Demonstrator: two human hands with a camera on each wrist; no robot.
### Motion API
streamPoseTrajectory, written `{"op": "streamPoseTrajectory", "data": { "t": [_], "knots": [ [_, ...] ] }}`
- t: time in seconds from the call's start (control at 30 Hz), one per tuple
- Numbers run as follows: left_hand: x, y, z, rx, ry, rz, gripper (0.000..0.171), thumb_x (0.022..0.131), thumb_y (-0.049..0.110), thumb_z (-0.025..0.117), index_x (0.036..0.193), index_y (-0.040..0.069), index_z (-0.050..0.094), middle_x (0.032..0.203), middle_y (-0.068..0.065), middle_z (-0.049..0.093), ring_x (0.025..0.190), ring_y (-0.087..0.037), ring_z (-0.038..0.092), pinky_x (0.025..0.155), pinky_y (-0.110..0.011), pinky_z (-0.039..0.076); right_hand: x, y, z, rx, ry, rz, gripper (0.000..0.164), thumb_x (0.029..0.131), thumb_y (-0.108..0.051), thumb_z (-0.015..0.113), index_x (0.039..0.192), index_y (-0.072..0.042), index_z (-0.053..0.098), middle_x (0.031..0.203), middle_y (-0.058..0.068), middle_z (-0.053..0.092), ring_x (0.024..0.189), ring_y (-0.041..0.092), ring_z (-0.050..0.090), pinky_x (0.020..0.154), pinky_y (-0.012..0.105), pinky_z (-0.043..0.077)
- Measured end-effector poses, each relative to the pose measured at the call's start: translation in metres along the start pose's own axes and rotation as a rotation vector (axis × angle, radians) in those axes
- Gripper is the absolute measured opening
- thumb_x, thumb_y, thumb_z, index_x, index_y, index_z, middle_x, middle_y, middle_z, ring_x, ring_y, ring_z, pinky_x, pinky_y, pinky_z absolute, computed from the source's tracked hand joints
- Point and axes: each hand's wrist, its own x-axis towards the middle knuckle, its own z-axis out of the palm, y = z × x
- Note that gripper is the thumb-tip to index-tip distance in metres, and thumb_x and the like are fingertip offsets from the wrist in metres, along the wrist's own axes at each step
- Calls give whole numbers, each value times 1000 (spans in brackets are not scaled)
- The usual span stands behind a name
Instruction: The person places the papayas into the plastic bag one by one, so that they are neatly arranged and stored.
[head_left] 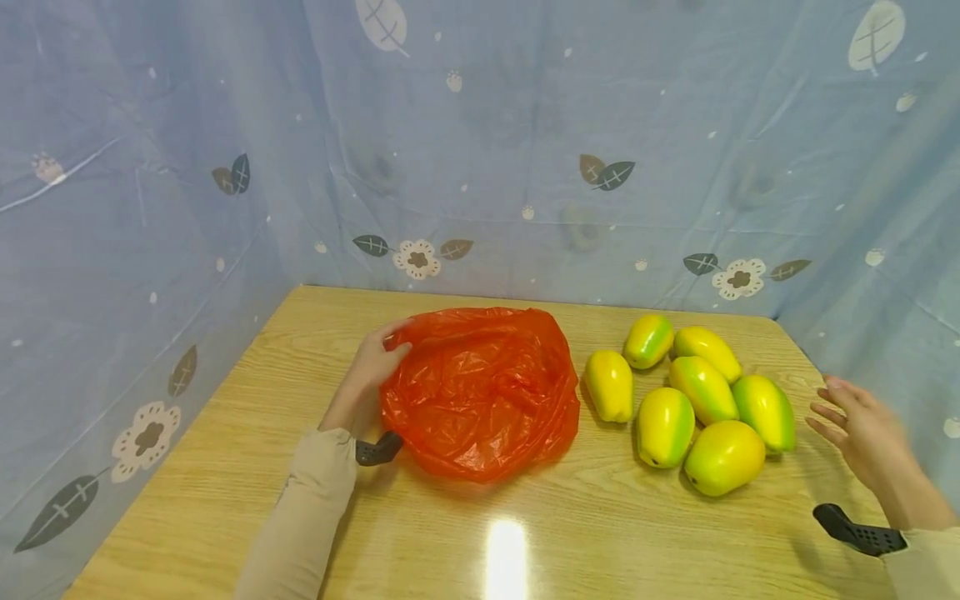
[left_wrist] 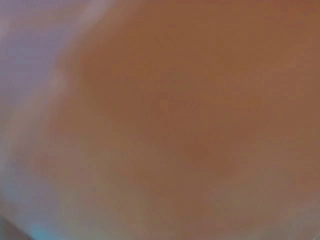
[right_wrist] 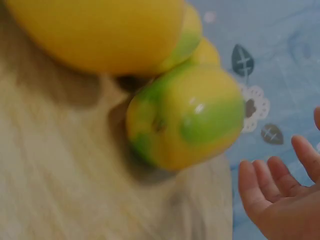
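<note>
A crumpled red plastic bag [head_left: 480, 400] lies on the table with its mouth spread wide. At the bag's left rim my left hand [head_left: 372, 360] grips the thin plastic, thumb on the near side and some fingers hidden by the film. The left wrist view is only an orange-brown blur. My right hand [head_left: 862, 429] hovers at the table's right edge, fingers loosely spread and holding nothing. Just left of it are several glossy yellow-green papayas; the nearest papaya [head_left: 765, 412] also shows in the right wrist view [right_wrist: 187, 117], apart from the fingertips.
The wooden table [head_left: 600, 542] carries the papayas in a loose cluster right of the bag, with one papaya [head_left: 610, 385] closest to it. A blue patterned curtain [head_left: 495, 167] encloses the back and both sides. Black wrist devices [head_left: 858, 531] sit on both forearms.
</note>
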Motion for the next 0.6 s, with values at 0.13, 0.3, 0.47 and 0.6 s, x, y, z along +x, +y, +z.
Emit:
{"op": "streamPoseTrajectory", "data": {
  "t": [0.13,0.3,0.47,0.6],
  "knots": [
    [1,-1,-1,1,-16,22,44,96,2,50,140,0,44,144,-22,39,132,-39,34,106,-51,32,-16,-8,16,-102,-112,73,59,101,-30,44,150,-29,12,117,-13,35,87,-4,53,73,19,53],
    [-3,-1,-2,21,-42,38,46,97,3,50,142,1,42,146,-22,37,134,-39,32,108,-51,29,-21,-13,32,-467,-192,107,66,103,-35,34,153,-19,-7,144,10,22,99,4,53,75,19,52],
    [-6,2,-3,37,-28,65,47,96,4,51,142,1,42,144,-23,39,132,-40,34,108,-51,28,-16,-13,40,-587,-246,151,75,103,-40,30,147,-1,-18,146,37,-17,123,60,14,73,24,52],
    [-5,3,-3,40,-30,71,47,96,5,52,142,1,43,143,-23,40,131,-39,36,108,-51,29,-11,-12,44,-623,-275,168,79,103,-39,31,144,7,-19,142,44,-8,116,56,34,74,33,54]
  ]
}}
